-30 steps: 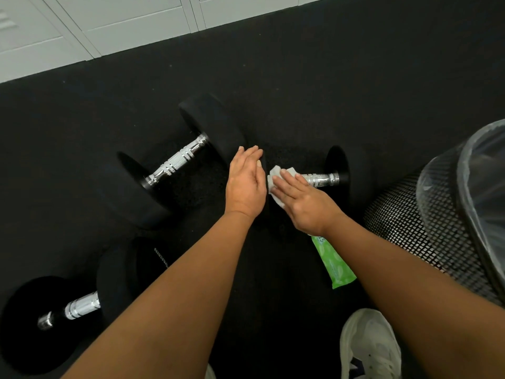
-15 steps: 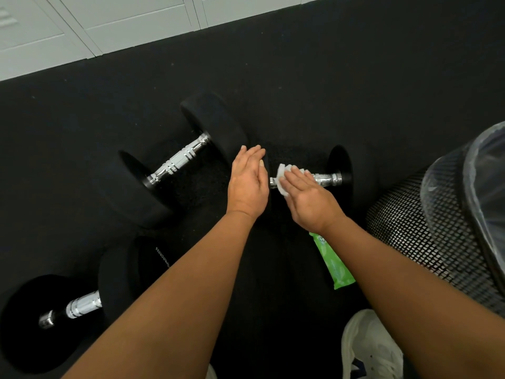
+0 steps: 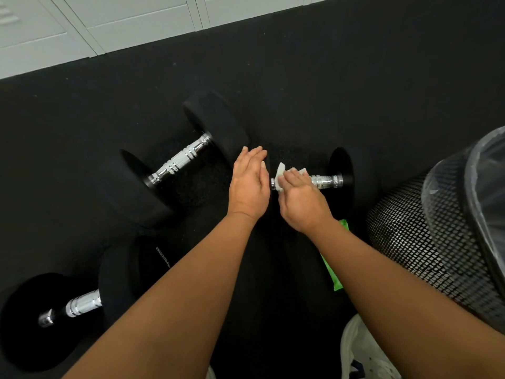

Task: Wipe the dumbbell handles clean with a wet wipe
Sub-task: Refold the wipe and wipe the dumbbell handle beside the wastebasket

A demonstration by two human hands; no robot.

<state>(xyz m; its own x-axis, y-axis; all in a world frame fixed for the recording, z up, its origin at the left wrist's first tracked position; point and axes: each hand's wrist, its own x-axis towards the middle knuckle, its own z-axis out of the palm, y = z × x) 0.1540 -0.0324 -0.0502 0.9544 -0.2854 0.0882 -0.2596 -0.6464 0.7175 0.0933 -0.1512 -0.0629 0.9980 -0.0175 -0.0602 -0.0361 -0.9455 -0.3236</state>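
Observation:
Three black dumbbells with chrome handles lie on the dark floor. On the right dumbbell's handle (image 3: 326, 181), my right hand (image 3: 300, 201) presses a white wet wipe (image 3: 279, 176) near the handle's left end. My left hand (image 3: 248, 184) rests flat, fingers together, on that dumbbell's left weight, which it mostly hides. The right weight (image 3: 355, 176) is in plain sight. A second dumbbell (image 3: 180, 160) lies to the left, angled. The third dumbbell (image 3: 82, 305) sits at the lower left.
A black mesh bin (image 3: 426, 242) with a clear liner stands at the right, close to the dumbbell. A green wipes pack (image 3: 334, 277) lies under my right forearm. A white shoe (image 3: 363, 354) shows at the bottom. Pale cabinet fronts (image 3: 123, 20) line the far edge.
My right hand slid the wipe a short way right along the handle, then back towards the left end, with more chrome showing to its right. My left hand stayed put.

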